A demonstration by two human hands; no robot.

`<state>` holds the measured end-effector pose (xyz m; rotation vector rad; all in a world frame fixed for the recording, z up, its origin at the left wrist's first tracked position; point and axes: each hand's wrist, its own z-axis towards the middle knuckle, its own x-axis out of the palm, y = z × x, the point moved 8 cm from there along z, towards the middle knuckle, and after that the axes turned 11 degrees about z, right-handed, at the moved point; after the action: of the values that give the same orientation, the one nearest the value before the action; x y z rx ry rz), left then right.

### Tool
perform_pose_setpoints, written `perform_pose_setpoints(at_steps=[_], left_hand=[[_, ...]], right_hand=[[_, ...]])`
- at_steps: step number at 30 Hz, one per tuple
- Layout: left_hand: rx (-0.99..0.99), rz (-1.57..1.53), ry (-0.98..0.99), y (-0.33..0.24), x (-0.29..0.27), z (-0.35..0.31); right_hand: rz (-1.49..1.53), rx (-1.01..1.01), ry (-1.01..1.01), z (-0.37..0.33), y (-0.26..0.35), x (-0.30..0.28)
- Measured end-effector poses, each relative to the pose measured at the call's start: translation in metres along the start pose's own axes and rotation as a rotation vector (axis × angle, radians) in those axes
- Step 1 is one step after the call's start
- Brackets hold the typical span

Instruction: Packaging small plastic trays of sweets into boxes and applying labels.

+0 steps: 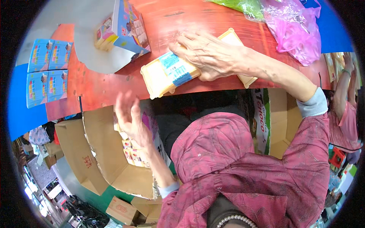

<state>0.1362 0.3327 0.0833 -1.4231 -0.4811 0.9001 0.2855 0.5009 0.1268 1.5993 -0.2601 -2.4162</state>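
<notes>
A pale yellow box (154, 79) with a blue printed label lies aslant at the near edge of the red table. My right hand (209, 55) lies across its top, palm down, with the fingers over its far side, gripping it. Behind my wrist, more of a pale yellow edge with a white face (230, 38) shows; whether it belongs to the same box I cannot tell. My left hand (131, 117) is off the table's near edge, above an open carton. Its fingers are apart, slightly blurred, and hold nothing.
An open blue display box (131, 30) stands on the red tabletop (171, 15). Several small blue boxes (47, 72) are stacked at the left. Pink (296, 30) and green plastic bags lie at the far right. An open carton (125, 178) with small packs sits below; another person's arm (342, 87) shows at right.
</notes>
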Motion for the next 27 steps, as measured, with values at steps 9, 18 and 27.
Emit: perform_pose_setpoints(at_steps=[9, 18, 27], left_hand=[[-0.282, -0.507, 0.081, 0.045, 0.044, -0.057], [-0.321, -0.549, 0.148, 0.012, 0.051, -0.041], [-0.249, -0.101, 0.214, 0.017, 0.056, -0.029]], right_hand=[[0.172, 0.347, 0.324, -0.004, 0.004, 0.019], [-0.101, -0.009, 0.247, 0.006, -0.011, 0.020], [0.088, 0.000, 0.386, 0.023, -0.037, 0.025]])
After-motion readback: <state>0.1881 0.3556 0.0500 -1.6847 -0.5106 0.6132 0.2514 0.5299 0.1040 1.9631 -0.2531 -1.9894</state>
